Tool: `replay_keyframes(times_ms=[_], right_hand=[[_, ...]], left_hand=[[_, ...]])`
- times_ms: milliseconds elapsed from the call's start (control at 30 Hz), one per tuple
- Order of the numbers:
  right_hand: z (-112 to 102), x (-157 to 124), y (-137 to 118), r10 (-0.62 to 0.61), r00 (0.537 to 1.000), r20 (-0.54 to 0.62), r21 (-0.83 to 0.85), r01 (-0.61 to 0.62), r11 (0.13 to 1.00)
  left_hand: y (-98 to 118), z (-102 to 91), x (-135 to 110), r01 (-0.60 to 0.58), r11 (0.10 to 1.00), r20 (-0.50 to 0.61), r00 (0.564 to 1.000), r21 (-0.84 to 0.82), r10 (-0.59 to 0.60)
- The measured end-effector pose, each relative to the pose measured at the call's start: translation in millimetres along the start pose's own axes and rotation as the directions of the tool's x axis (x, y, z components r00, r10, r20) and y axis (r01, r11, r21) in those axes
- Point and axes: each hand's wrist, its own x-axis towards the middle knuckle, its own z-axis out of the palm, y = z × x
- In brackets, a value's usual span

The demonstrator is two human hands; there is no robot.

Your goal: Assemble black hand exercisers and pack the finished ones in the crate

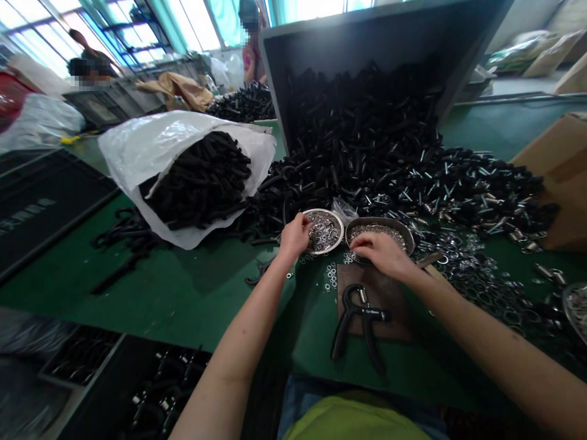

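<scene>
My left hand (pixel 296 234) is at the left rim of a round metal bowl (pixel 340 233) of small ring-shaped parts. Its fingers are bent together at the parts; whatever is between them is hidden. My right hand (pixel 380 249) reaches over a second metal bowl (pixel 409 237), filled with tiny metal pieces. Thumb and fingers are drawn together there, and I cannot make out anything between them. Nearer to me a black hand gripper (pixel 347 318) with a coil spring lies partly on a flat brown plate (pixel 398 305). Several small nuts (pixel 331 275) lie beside the plate.
A large grey bin (pixel 275 79) lies tipped, spilling black handles across the green table (pixel 192 275). Left is a white sack (pixel 137 146) of black parts. Loose metal rings (pixel 495 299) and a cardboard box (pixel 564 177) are at right. Two people are in the background.
</scene>
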Motion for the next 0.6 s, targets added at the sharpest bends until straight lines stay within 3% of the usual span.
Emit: replay_keyframes(times_ms=[67,133,200,300,433,500,600], right_hand=[[6.8,-27.1,13.4,0.041,0.998,0.044,0.186,-0.049,0.981],[16.8,-47.9,25.0,0.098,0.993,0.07,0.301,-0.114,0.947],[26.1,-59.9,32.6,0.155,0.986,0.061,0.355,-0.167,0.92],[33.2,-63.7,35.6,0.165,0.985,0.05,0.33,-0.172,0.928],[31.9,-61.4,25.6,0.058,0.997,0.043,0.136,-0.064,0.989],[31.7,-63.4,16.2,-0.061,0.998,0.029,-0.087,0.063,0.994],[36.1,-69.9,3.8,-0.241,0.964,0.11,-0.42,0.265,0.868]], left_hand=[[4.2,-1.8,-17.5,0.114,0.935,0.041,0.993,-0.336,-0.106],[9.9,-1.5,-42.4,0.267,0.726,0.209,0.963,-0.634,-0.171],[15.6,1.4,-71.5,0.427,0.534,0.397,0.901,-0.73,-0.176],[21.1,9.3,-112.9,0.602,0.371,0.566,0.796,-0.707,-0.214],[23.6,18.4,-147.5,0.668,0.291,0.637,0.743,-0.685,-0.206],[24.9,20.2,-155.2,0.656,0.285,0.625,0.754,-0.698,-0.205],[27.6,21.2,-159.3,0.594,0.339,0.558,0.804,-0.73,-0.206]])
